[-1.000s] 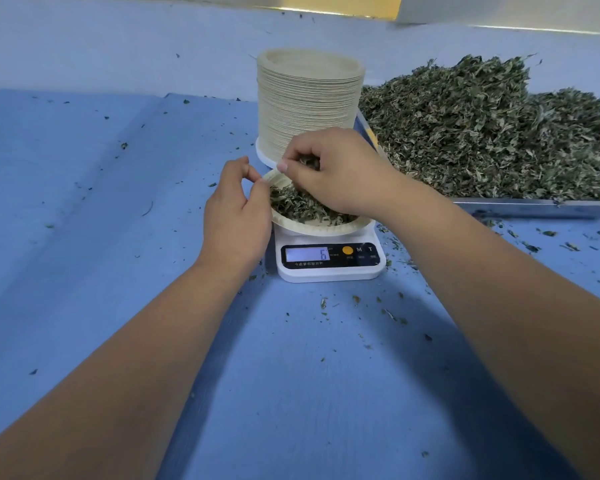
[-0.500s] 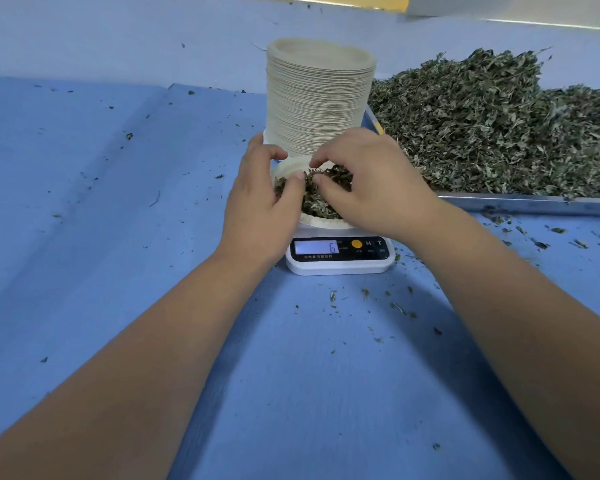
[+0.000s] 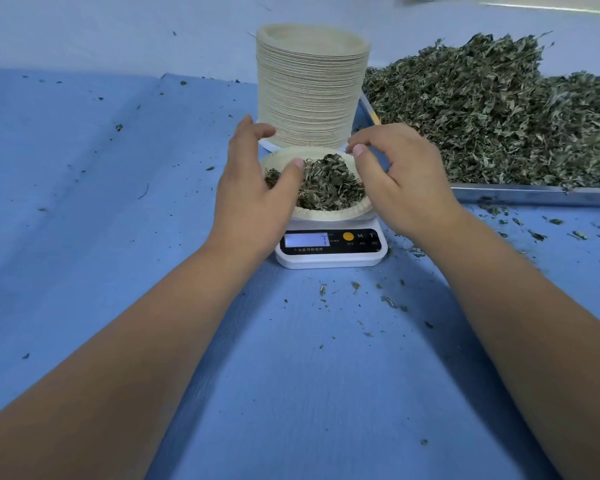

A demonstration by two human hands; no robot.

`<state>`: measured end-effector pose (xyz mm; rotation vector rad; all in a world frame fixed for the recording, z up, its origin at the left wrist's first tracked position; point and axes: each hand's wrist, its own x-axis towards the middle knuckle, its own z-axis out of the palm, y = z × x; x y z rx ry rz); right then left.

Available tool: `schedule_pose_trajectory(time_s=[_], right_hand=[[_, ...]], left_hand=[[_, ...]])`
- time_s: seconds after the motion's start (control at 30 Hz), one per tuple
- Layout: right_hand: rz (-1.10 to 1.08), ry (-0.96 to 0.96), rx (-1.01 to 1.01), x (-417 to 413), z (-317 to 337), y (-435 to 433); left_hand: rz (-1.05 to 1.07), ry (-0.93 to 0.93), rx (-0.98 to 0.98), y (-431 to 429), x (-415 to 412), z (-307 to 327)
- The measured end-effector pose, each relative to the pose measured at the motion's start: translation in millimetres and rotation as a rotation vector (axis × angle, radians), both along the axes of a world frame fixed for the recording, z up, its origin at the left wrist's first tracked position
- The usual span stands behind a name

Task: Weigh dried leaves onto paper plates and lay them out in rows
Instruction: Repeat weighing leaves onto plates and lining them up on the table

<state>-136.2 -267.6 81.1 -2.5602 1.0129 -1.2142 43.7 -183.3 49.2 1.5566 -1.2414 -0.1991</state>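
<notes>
A paper plate [image 3: 329,213] with a small heap of dried leaves [image 3: 329,183] sits on a white digital scale [image 3: 329,252] with a lit display. My left hand [image 3: 253,188] curves around the plate's left side, its thumb over the rim by the leaves and its fingers raised behind. At the plate's right side is my right hand [image 3: 402,178], fingers loosely curled and thumb near the far rim. Neither hand visibly holds anything. A tall stack of paper plates [image 3: 312,88] stands just behind the scale.
A metal tray [image 3: 534,195] at the right holds a big pile of dried leaves [image 3: 499,109]. Leaf crumbs lie scattered on the blue cloth [image 3: 101,202] around the scale and by the tray's front edge.
My hands have moved apart from the middle of the leaf heap to the plate's two sides. The right hand no longer pinches the leaves.
</notes>
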Motion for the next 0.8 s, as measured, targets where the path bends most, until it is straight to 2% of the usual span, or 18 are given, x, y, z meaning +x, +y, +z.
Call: schedule_pose_trajectory(time_s=[0.07,0.2,0.27,0.37,0.5,0.6,0.67,0.8], right_hand=[[-0.023,0.001,0.017,-1.1,1.4,-0.9],[-0.108,0.132,0.057,-6.5,4.5,-6.2],[-0.136,0.217,0.100,-10.5,2.5,-9.4],[-0.159,0.292,0.216,-12.9,-1.3,-14.2],[-0.121,0.280,0.248,-9.7,-2.0,-11.3],[-0.104,0.325,0.218,-3.0,1.6,-3.0],[-0.074,0.307,0.218,3.6,7.7,7.9],[0.126,0.213,0.384,23.4,20.4,34.7]], left_hand=[[0.014,0.055,-0.015,0.4,-1.0,-1.1],[0.037,0.148,0.025,1.2,3.2,-2.7],[0.064,0.258,0.076,-4.2,7.3,-4.5],[-0.006,0.444,0.167,-11.9,13.2,-6.1],[-0.064,0.668,0.209,-19.2,16.4,-5.0],[-0.023,0.939,0.113,-20.5,14.5,6.3],[0.026,1.030,0.023,-17.3,16.5,19.4],[0.166,1.150,-0.093,3.1,43.3,40.0]])
